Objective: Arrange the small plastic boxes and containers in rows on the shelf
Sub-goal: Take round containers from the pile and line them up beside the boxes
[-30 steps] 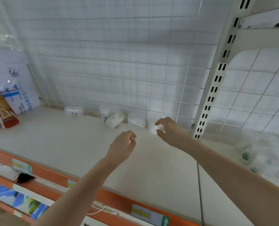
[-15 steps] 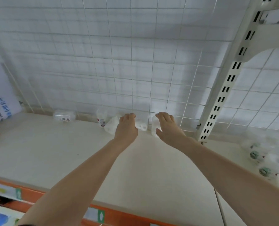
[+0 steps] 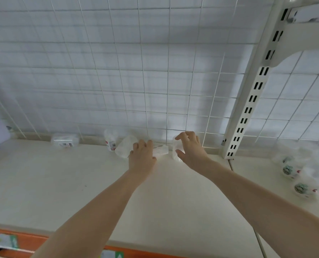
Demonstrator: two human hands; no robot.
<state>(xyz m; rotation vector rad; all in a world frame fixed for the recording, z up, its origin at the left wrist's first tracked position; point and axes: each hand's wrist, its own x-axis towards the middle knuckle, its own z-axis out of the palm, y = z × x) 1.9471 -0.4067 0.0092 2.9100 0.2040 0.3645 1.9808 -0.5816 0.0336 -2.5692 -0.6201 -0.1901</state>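
Head view. Both bare forearms were extended across the cream shelf (image 3: 62, 192) to its rear edge, where a white wire grid panel (image 3: 117, 71) stood as the back wall.

The left hand (image 3: 142, 155) lay palm down with fingers curled over a small clear plastic box (image 3: 161, 150), which sat on the shelf against the base of the grid. Contact was evident at the box's left end; whether the hand actually gripped it could not be determined, as the fingertips were hidden behind the knuckles.

The right hand (image 3: 189, 148) was cupped partly open around an upright clear container (image 3: 175, 147), with the thumb low at the container's near side and the fingers arched over its top. A firm hold could not be confirmed.

Just left of the left hand, a tilted translucent container (image 3: 124, 148) leaned beside a small upright bottle with a red and white label (image 3: 110, 140). Further left, well apart, a flat clear lidded box (image 3: 64, 140) rested on the shelf at the grid's base.

A slotted white upright post (image 3: 248, 108) stood to the right of the right hand. Beyond it, bagged clear containers with green printed lids (image 3: 292, 175) lay on the adjoining shelf section. An orange shelf edge strip (image 3: 34, 243) ran along the near side.
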